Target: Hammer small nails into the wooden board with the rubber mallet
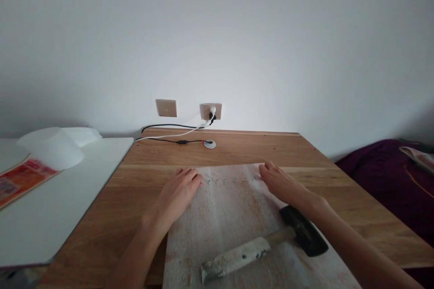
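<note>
A pale, whitish wooden board (212, 221) lies on the wooden table, its near part running out of the bottom of the view. Along its far end stands a row of several small nails (224, 180). My left hand (183, 187) is closed round the board's far left corner, fingers curled at the edge. At the far right corner my right hand (278, 183) grips the board too, beside the last nail. A hammer (235, 257) with a black head and a worn white-grey handle rests slantwise on the board, its head close under my right forearm.
The wooden table (135, 207) reaches back to a white wall with a socket (210, 111) and plugged-in cables (179, 135). Left stands a white surface (44, 221) with white foam wrap (56, 146) and a red-orange packet (25, 180). Purple cloth (379, 180) lies at right.
</note>
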The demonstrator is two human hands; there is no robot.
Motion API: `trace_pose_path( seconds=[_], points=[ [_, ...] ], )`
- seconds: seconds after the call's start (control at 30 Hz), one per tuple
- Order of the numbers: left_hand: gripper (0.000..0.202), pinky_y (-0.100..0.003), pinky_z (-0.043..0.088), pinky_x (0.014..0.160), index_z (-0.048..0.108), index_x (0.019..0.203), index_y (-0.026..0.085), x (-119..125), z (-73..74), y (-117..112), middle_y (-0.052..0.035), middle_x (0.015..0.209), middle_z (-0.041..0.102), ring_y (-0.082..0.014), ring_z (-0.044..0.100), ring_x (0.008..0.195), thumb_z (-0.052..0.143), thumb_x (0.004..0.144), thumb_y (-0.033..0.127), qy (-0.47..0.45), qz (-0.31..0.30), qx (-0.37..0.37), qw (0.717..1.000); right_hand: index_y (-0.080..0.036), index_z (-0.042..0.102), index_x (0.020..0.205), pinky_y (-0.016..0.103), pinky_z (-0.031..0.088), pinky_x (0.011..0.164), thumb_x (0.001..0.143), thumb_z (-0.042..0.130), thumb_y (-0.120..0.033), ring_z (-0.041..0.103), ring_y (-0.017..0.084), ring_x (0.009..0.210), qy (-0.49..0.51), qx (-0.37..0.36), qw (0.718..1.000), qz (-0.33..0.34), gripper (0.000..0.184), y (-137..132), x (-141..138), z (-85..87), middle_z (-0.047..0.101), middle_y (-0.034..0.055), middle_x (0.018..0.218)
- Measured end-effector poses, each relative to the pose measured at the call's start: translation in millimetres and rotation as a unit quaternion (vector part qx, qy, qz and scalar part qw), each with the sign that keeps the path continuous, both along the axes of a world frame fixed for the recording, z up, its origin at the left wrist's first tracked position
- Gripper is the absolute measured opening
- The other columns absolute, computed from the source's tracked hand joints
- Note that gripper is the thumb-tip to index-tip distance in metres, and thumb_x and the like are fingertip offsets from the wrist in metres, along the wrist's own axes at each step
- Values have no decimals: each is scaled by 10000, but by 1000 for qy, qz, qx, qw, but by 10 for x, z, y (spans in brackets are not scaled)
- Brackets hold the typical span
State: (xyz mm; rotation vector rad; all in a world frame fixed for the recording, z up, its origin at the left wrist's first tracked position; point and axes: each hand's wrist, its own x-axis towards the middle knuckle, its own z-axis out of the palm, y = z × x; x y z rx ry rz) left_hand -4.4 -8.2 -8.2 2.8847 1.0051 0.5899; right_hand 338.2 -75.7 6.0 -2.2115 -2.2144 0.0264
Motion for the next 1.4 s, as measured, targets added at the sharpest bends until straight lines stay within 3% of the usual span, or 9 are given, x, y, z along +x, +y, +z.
trace_pose_path(
  seconds=[0.17, 0.23, 0.37, 0.5, 0.6, 0.73, 0.9, 1.17, 1.4],
  points=[
    [176, -402, 489, 876, 684, 857, 176, 76, 86, -50, -71, 926, 691, -241, 635, 898, 593, 1002, 214, 9, 22, 19, 1000, -152, 649, 995, 330, 504, 816, 1053, 443, -205, 666, 184, 836, 78, -12, 997, 15, 221, -99, -146, 340, 717, 98, 973],
    [209, -391, 486, 865, 670, 825, 174, 118, 122, -125, -63, 892, 686, -230, 636, 877, 560, 1002, 186, -8, 21, -3, 1000, -179, 661, 968, 280, 495, 767, 1040, 473, -247, 668, 168, 804, 128, -41, 990, 42, 213, -187, -284, 420, 733, 67, 922],
    [262, -340, 481, 810, 636, 746, 173, 227, 180, -314, -29, 806, 673, -194, 642, 803, 552, 994, 153, 14, -27, -104, 994, -212, 706, 924, 199, 487, 764, 944, 586, -178, 701, 127, 862, 202, -120, 965, 115, 127, -350, -571, 428, 765, -6, 925],
    [285, -347, 500, 804, 638, 766, 174, 302, 214, -408, -36, 822, 674, -216, 666, 840, 575, 1025, 275, 61, -28, -161, 985, -215, 690, 979, 202, 481, 770, 973, 575, -237, 696, 127, 863, 199, -123, 966, 108, 118, -350, -615, 392, 756, -5, 929],
    [178, -375, 529, 872, 663, 953, 167, 300, 215, -369, -68, 1007, 679, -238, 672, 960, 590, 1024, 313, 33, 10, -141, 989, -174, 664, 1018, 277, 492, 835, 1055, 465, -338, 700, 179, 909, 139, -89, 985, 52, 261, -252, -497, 362, 757, 64, 962],
    [207, -383, 527, 1002, 657, 1173, 162, 268, 179, -255, -105, 1241, 643, -240, 647, 1140, 548, 1003, 117, 11, 31, -84, 996, -118, 665, 1027, 402, 508, 912, 1081, 428, -369, 695, 246, 1008, 25, -48, 998, -15, 349, -100, -386, 277, 740, 128, 1005],
    [281, -398, 534, 980, 720, 1071, 171, 294, 125, -179, -77, 1087, 698, -243, 643, 1091, 504, 980, 17, 38, 10, -58, 998, -143, 702, 1052, 416, 572, 930, 1054, 549, -403, 720, 179, 941, -58, -61, 996, -4, 302, 20, -412, 153, 746, 44, 995],
    [169, -374, 529, 913, 703, 953, 154, 335, 61, -146, -75, 1002, 703, -232, 644, 1000, 575, 968, 44, 48, 13, -11, 999, -138, 688, 1164, 444, 563, 986, 1019, 624, -317, 708, 199, 1037, -89, -60, 993, 45, 239, 64, -374, 38, 734, 64, 1111],
    [133, -387, 492, 859, 694, 887, 164, 371, 135, -145, -70, 922, 707, -249, 646, 942, 647, 992, 232, 18, 21, 41, 999, -124, 683, 1090, 452, 533, 999, 1033, 538, -181, 697, 209, 1038, -31, -43, 998, 40, 167, 11, -437, 241, 734, 68, 1067]
  ],
)
